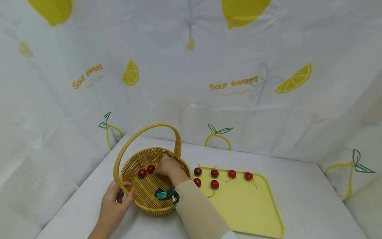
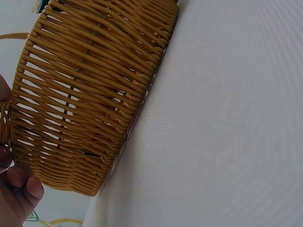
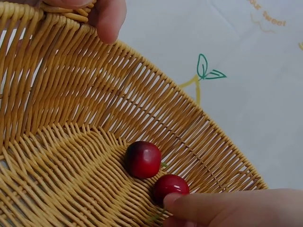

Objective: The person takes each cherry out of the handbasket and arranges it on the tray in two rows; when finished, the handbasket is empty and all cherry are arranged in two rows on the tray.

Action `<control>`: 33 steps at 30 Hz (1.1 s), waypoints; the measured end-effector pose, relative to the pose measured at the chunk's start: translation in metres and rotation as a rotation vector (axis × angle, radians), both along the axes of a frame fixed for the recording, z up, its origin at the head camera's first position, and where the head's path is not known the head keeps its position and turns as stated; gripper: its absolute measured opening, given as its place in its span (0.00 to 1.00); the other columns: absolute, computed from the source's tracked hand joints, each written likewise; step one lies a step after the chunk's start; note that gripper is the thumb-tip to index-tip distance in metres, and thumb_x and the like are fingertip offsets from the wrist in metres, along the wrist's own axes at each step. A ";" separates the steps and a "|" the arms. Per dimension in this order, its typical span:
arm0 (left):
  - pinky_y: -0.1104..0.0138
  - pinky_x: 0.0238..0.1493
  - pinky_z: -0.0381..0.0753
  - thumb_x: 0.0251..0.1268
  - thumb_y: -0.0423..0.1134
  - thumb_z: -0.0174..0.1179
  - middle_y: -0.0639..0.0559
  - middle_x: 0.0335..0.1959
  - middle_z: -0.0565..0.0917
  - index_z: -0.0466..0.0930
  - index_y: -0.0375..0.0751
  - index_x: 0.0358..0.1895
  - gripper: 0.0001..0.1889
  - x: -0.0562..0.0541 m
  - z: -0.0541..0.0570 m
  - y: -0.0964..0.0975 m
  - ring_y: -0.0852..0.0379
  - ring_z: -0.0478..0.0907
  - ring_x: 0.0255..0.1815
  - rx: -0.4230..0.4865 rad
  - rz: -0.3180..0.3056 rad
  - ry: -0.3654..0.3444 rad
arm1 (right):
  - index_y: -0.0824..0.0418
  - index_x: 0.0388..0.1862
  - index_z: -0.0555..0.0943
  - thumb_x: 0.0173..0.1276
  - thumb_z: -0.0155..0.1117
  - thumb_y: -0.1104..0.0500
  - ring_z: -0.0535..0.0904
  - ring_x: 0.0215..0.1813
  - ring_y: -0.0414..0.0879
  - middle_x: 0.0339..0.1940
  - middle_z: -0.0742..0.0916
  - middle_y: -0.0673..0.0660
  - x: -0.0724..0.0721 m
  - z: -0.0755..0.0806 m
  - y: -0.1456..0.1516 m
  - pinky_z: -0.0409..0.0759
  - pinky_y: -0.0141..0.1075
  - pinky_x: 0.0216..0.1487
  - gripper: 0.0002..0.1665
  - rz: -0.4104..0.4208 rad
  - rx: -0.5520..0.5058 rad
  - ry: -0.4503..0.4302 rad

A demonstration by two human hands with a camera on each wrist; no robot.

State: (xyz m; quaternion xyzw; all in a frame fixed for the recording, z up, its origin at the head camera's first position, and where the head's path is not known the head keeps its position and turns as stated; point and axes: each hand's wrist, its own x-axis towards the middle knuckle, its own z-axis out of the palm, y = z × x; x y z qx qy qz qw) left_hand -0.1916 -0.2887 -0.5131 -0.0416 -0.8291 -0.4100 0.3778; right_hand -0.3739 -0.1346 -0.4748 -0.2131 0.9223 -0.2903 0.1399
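Note:
A round wicker basket [image 1: 158, 212] with a tall arched handle [image 1: 162, 124] stands on the white surface. My left hand [image 1: 114, 202] grips it at the left rim, where the handle meets the wall; the left wrist view shows those fingers [image 2: 34, 188] at the handle's foot. Inside the basket, two dark red cherries lie side by side near the far left wall. My right hand [image 1: 168, 167] reaches in and pinches the nearer cherry [image 3: 169, 185] by its edge, thumb and finger partly under it. The other cherry [image 3: 143, 160] rests against the woven wall, a bit of green stem showing.
Right of the basket lies a yellow tray [image 1: 247, 209] holding several cherries [image 1: 214, 184] with stems, grouped along its far and left side. My right forearm [image 1: 200, 209] crosses over the basket's near rim and the tray's left edge. A lemon-printed white cloth [image 1: 179, 76] hangs behind.

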 end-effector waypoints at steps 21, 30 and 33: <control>0.73 0.24 0.66 0.52 0.20 0.72 0.55 0.39 0.74 0.83 0.40 0.42 0.17 -0.001 0.001 -0.001 0.56 0.66 0.24 0.011 -0.015 0.015 | 0.53 0.59 0.86 0.69 0.74 0.57 0.80 0.51 0.43 0.58 0.85 0.52 0.005 0.007 -0.001 0.78 0.35 0.49 0.20 0.191 -0.023 0.018; 0.73 0.24 0.66 0.53 0.20 0.72 0.55 0.38 0.73 0.82 0.38 0.42 0.15 0.000 0.001 -0.002 0.55 0.67 0.26 0.014 -0.010 -0.007 | 0.58 0.50 0.87 0.66 0.76 0.58 0.76 0.36 0.40 0.39 0.85 0.48 0.005 0.008 0.000 0.77 0.34 0.40 0.15 0.176 -0.051 -0.019; 0.73 0.25 0.67 0.54 0.21 0.72 0.55 0.39 0.73 0.82 0.38 0.43 0.15 0.000 0.000 -0.002 0.55 0.67 0.26 0.010 -0.008 -0.022 | 0.59 0.48 0.87 0.66 0.76 0.59 0.76 0.35 0.40 0.36 0.84 0.48 0.006 0.010 0.001 0.76 0.34 0.38 0.13 0.171 -0.101 -0.031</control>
